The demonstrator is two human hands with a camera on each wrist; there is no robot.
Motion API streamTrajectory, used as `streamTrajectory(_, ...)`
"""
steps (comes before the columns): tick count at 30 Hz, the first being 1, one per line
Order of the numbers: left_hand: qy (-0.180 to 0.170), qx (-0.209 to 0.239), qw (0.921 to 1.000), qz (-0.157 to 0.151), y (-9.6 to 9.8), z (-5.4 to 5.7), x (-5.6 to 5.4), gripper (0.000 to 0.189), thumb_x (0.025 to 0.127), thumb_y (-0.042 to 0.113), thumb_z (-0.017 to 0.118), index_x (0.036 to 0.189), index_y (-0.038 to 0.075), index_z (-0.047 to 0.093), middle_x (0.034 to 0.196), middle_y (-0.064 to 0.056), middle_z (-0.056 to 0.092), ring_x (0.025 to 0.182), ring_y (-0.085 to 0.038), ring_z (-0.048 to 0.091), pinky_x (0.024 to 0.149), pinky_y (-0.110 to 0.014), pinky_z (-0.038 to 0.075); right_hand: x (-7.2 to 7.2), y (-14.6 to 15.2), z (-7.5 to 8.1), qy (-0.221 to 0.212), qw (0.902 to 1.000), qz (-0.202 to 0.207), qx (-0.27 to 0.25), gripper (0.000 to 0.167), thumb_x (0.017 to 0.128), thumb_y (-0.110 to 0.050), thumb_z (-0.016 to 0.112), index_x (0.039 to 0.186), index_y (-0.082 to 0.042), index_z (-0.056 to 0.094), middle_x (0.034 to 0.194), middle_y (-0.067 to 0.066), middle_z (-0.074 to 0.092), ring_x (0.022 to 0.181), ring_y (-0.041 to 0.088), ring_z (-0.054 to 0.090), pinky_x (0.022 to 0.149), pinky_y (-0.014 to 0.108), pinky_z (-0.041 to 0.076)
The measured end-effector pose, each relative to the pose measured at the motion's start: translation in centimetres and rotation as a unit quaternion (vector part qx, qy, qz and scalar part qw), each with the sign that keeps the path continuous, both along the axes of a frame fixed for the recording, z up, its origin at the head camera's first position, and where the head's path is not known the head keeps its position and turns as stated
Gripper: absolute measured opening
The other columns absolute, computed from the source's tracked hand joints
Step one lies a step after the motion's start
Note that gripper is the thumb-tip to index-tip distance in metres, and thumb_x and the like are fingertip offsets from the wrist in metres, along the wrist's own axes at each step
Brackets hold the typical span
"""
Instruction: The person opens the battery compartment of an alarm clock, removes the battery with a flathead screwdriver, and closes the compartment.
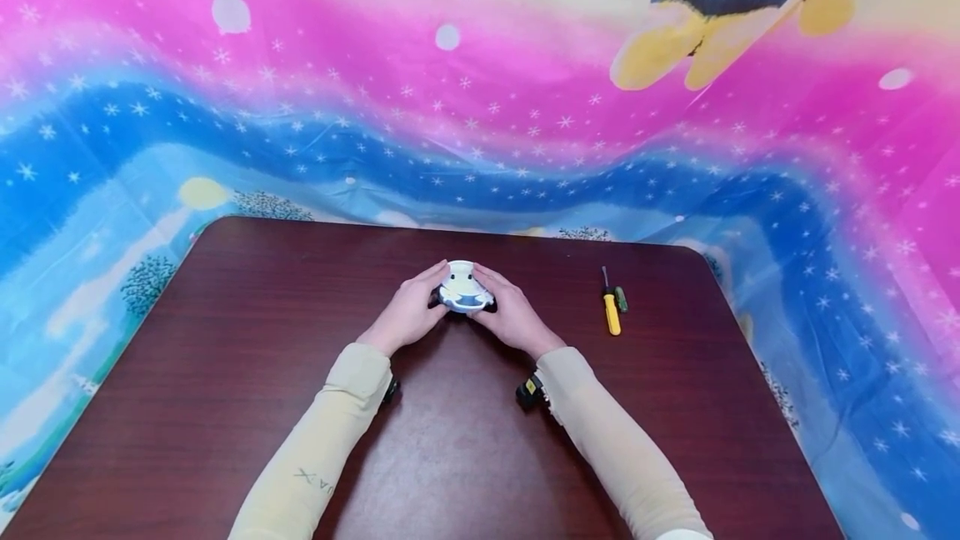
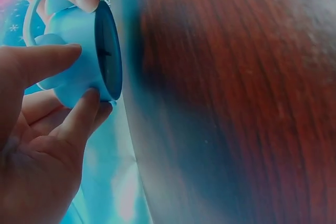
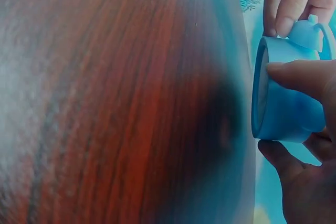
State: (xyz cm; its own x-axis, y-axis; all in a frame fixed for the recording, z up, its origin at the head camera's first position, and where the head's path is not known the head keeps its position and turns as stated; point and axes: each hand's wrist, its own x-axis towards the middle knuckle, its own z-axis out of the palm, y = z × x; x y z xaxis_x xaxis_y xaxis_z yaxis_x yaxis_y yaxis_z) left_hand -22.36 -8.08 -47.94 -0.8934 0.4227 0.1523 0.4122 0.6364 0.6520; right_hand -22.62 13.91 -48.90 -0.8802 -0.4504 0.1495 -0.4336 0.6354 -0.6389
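Both hands hold a small pale twin-bell alarm clock [image 1: 463, 300] between them near the table's far side. My left hand [image 1: 408, 312] grips its left side, thumb and fingers around the case. On the other side, my right hand [image 1: 516, 322] holds it the same way. The left wrist view shows the clock [image 2: 79, 30] side-on, its round face with dark hands toward the table and the handle and bells at the left. In the right wrist view the clock's case [image 3: 289, 90] looks blue, with the right thumb on its rim.
A yellow-handled screwdriver [image 1: 612, 311] lies right of the hands on the dark wooden table [image 1: 262, 340]. Beside it is a small green item [image 1: 621, 299], its kind unclear. A colourful printed cloth [image 1: 465, 107] hangs behind the table.
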Motion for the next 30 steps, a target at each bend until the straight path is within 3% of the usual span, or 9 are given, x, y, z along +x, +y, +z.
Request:
streamTrajectory(8,0.012,0.024,0.9996,0.003,0.2,0.6,0.0,0.068,0.092,0.006,0.073,0.152,-0.002,0.043,0.160,-0.013,0.037,0.139,-0.025,0.045,0.102,-0.035,0.048,0.0,0.4,0.7,0.019,0.9994,-0.011,-0.025,0.064,0.096,-0.018,0.074,0.152,-0.001,0.046,0.157,0.009,0.043,0.143,0.022,0.039,0.112,0.039,0.038)
streamTrajectory(13,0.000,0.038,0.9993,0.005,0.4,1.0,0.1,0.078,0.085,0.009,0.083,0.152,-0.001,0.045,0.160,-0.011,0.038,0.126,-0.024,0.058,0.098,-0.033,0.051,0.1,0.6,1.1,0.024,0.9988,-0.019,-0.037,0.059,0.097,-0.017,0.072,0.150,-0.002,0.050,0.154,0.008,0.047,0.140,0.021,0.043,0.111,0.039,0.039)
streamTrajectory(17,-0.008,0.057,0.9983,0.007,0.5,1.2,0.2,0.082,0.080,0.005,0.087,0.151,-0.001,0.046,0.158,-0.012,0.040,0.125,-0.024,0.059,0.096,-0.031,0.051,0.2,0.6,1.6,0.019,0.9983,-0.030,-0.046,0.056,0.096,-0.015,0.072,0.147,-0.002,0.054,0.150,0.009,0.051,0.137,0.022,0.046,0.110,0.039,0.040)
streamTrajectory(24,-0.003,0.101,0.9947,0.017,0.9,1.5,0.4,0.076,0.077,-0.005,0.085,0.146,0.001,0.054,0.154,-0.015,0.046,0.123,-0.028,0.061,0.096,-0.033,0.052,0.4,0.7,2.6,0.010,0.9959,-0.056,-0.070,0.046,0.098,-0.016,0.070,0.141,-0.004,0.061,0.142,0.009,0.058,0.130,0.022,0.053,0.108,0.039,0.042)
streamTrajectory(30,0.026,0.113,0.9928,0.029,1.2,1.8,0.4,0.063,0.080,-0.003,0.084,0.139,0.002,0.061,0.147,-0.016,0.053,0.121,-0.029,0.062,0.095,-0.037,0.052,0.5,0.8,3.4,0.000,0.9923,-0.074,-0.099,0.037,0.099,-0.020,0.069,0.134,-0.007,0.067,0.132,0.008,0.064,0.119,0.021,0.059,0.102,0.041,0.047)
